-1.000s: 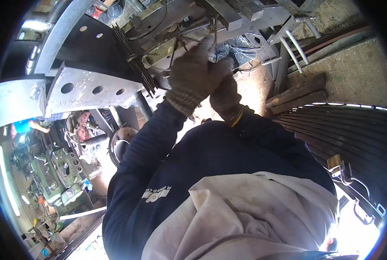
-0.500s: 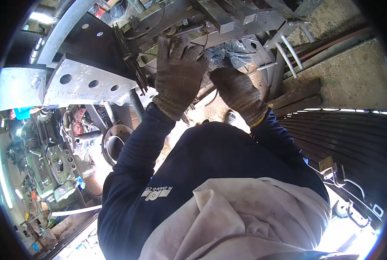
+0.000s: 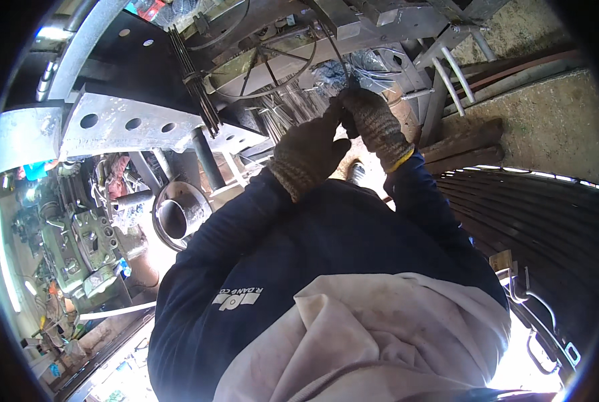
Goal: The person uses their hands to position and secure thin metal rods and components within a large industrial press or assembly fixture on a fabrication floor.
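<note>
Both hands wear grey-brown knitted work gloves. My left hand [image 3: 309, 153] reaches in toward the right one, its fingers bent together and its thumb apart below. The fingertips meet the right glove, and what lies between them is hidden. My right hand [image 3: 374, 122] is closed, knuckles up. A thin dark curved rod or cable [image 3: 336, 50] runs down from the steel frame to its fingers; whether the hand grips it is hidden. Beyond the left hand lie a thin round metal ring with spokes [image 3: 267, 60] and a pile of thin grey metal rods [image 3: 285, 107].
A bundle of thin dark rods [image 3: 193, 80] leans by a steel plate with round holes [image 3: 133, 124]. A steel beam [image 3: 407, 25] crosses the far side. Left are a short pipe [image 3: 173, 219] and a green machine [image 3: 88, 251]. Wooden pieces [image 3: 470, 144] lie right.
My left hand has drawn back and right from the metalwork, its spread fingers folding in beside the right hand. The right hand has shifted slightly forward. The spoked ring and rod pile are now uncovered.
</note>
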The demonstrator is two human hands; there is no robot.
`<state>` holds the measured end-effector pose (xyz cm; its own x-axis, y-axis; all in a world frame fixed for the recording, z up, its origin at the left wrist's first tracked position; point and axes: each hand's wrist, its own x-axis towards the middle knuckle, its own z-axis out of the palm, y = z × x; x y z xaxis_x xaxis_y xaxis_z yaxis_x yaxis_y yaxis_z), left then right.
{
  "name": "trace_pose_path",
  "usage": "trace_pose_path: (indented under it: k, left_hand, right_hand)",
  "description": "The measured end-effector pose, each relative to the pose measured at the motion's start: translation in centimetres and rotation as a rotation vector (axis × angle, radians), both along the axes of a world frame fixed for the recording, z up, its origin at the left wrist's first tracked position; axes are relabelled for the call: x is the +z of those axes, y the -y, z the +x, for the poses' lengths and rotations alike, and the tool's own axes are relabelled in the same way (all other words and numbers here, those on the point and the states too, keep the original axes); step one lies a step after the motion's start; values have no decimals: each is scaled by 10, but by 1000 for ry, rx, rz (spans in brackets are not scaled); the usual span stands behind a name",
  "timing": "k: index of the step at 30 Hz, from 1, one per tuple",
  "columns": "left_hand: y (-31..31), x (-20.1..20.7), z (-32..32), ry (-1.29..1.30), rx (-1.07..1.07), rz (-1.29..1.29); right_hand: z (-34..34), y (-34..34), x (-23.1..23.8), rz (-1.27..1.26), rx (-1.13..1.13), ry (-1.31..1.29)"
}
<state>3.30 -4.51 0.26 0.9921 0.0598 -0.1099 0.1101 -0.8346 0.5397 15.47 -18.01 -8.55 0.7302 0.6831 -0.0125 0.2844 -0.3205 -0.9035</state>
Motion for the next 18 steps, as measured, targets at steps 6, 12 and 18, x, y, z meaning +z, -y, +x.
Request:
trace_pose_path:
  k: [6, 12, 18]
  left_hand:
    - [-2, -10, 2, -153, 13, -160]
    - [1, -36, -7, 95, 86, -61]
    - [2, -14, -6, -100, 18, 60]
  right_hand:
    - [-14, -3, -24, 451, -119, -110]
    - [2, -1, -9, 366, -1, 45]
    - [-10, -6, 19, 359, -72, -449]
